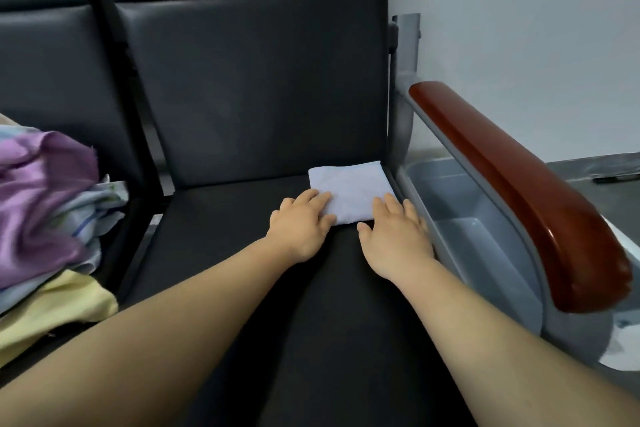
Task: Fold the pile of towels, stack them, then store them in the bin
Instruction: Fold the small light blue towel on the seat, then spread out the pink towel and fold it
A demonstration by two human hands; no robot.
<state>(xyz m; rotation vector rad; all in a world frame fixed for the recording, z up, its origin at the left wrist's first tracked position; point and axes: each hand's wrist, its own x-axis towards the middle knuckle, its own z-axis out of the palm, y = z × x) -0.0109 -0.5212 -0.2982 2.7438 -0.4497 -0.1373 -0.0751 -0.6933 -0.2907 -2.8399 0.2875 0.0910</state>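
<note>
Two bare forearms reach forward from the bottom edge over the black chair seat, which serves as the desk. The left hand and the right hand both lie on the near edge of a small light-blue folded towel. The towel sits flat at the back right of the seat, just beside the grey frame under the wooden armrest.

The step in hand looks like the end of one fold: the towel is already a compact rectangle, and the hands seem to be pressing it flat. It may be the base of the stack. The unfolded pile of towels, purple, pale blue and yellow, waits on the neighbouring seat to the left, well apart. The grey bin stands on the far side of the armrest and shows no towel in the part that can be seen.

The next move probably calls for the left hand to reach across to the pile and draw out one cloth without dragging the rest.

Neither grip is clamped on anything. Both are apart, fingers straight and laid on the cloth. The left fingers cover the near left corner. The right fingers rest on the near right edge, with the thumb on the seat.
</note>
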